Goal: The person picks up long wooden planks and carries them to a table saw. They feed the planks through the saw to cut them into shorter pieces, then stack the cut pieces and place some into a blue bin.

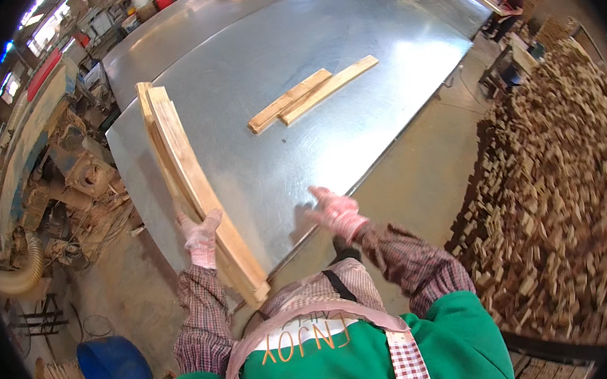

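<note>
Several long pale wooden planks point(199, 180) lie side by side along the left of a shiny metal tabletop point(260, 186). Their near ends reach over the table's edge, close to my body. My left hand point(200, 238), in a pinkish-white work glove, grips the outer side of these planks near that end, thumb up along the wood; some fingertips are hidden. Over the table's right edge, my right hand point(339, 213), gloved alike, has its fingers stretched out and holds nothing. Farther up the tabletop rest two shorter wooden strips point(315, 93), touching and offset lengthwise.
A large heap of small wood pieces point(555, 197) rises at the right. Dusty machinery point(81, 170) with a ribbed hose point(22, 273) stands at the left. A blue barrel point(115, 364) is at lower left. Another person point(508, 12) stands at the far right.
</note>
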### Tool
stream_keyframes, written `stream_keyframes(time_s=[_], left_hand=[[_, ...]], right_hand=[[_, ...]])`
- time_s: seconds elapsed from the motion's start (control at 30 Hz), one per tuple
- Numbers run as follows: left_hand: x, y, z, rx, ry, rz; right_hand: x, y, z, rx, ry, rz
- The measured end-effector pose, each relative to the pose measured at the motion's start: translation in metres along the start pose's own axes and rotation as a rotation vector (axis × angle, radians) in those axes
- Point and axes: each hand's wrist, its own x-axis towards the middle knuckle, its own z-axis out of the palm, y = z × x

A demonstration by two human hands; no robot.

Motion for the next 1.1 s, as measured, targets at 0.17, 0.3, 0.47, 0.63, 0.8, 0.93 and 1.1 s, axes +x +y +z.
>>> stream_keyframes(time_s=[0.17, 0.3, 0.47, 0.63, 0.8, 0.93, 1.1], left_hand=[[0.044, -0.025, 0.014, 0.755, 0.144, -0.063], [0.055, -0.031, 0.049, 1.171, 0.094, -0.373], [0.051, -0.025, 0.067, 1.306, 0.174, -0.391], [0.055, -0.022, 0.066, 1.381, 0.111, -0.442], [0.054, -0.02, 0.068, 1.38, 0.094, -0.495], [0.055, -0.018, 0.071, 1.404, 0.107, -0.492], [0.058, -0.014, 0.072, 1.388, 0.091, -0.532]], right_hand=[[0.161, 0.087, -0.087, -0.352, 0.281, -0.006], [0.277, 0.117, -0.165, -0.661, 0.204, -0.016], [0.359, 0.139, -0.191, -0.87, 0.206, -0.25], [0.361, 0.131, -0.207, -0.99, -0.116, -0.392], [0.346, 0.091, -0.207, -0.851, -0.196, -0.403], [0.39, 0.052, -0.178, -0.941, -0.112, -0.476], [0.413, 0.032, -0.157, -0.988, -0.123, -0.523]])
